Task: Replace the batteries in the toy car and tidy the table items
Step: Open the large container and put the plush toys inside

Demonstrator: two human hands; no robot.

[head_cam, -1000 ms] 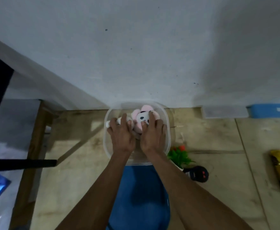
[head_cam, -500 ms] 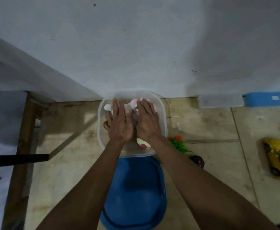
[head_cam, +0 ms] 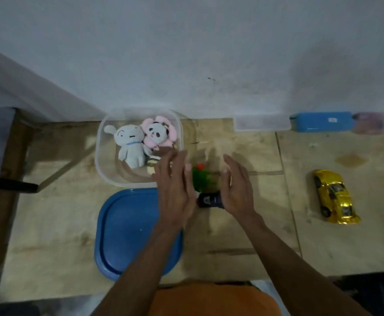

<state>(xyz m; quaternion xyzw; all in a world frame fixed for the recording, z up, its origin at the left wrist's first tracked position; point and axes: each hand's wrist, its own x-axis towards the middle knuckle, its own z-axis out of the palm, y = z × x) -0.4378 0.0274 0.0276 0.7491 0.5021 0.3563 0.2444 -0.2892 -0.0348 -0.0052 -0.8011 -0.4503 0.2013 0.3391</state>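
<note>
A clear plastic tub [head_cam: 102, 160] stands against the wall and holds a white plush [head_cam: 130, 145], a pink panda plush [head_cam: 158, 132] and a small striped toy [head_cam: 152, 164]. Its blue lid [head_cam: 127, 229] lies flat on the table in front of it. My left hand [head_cam: 175, 190] and my right hand [head_cam: 237, 188] hover with fingers spread on either side of a small green plant with a red flower [head_cam: 203, 176]. A black remote control [head_cam: 209, 200] lies just below the plant, partly under my right hand. The yellow toy car [head_cam: 334, 196] rests far to the right.
A clear flat box [head_cam: 262, 123] and a blue box [head_cam: 321, 122] lie against the wall at the back right. The wooden table's left edge [head_cam: 9, 179] borders a grey floor, with a dark bar [head_cam: 6, 184] crossing it.
Both hands have left the tub, where they pressed on the plush toys, and moved right and nearer to flank the green plant. The plush toys now lie uncovered in the tub.
</note>
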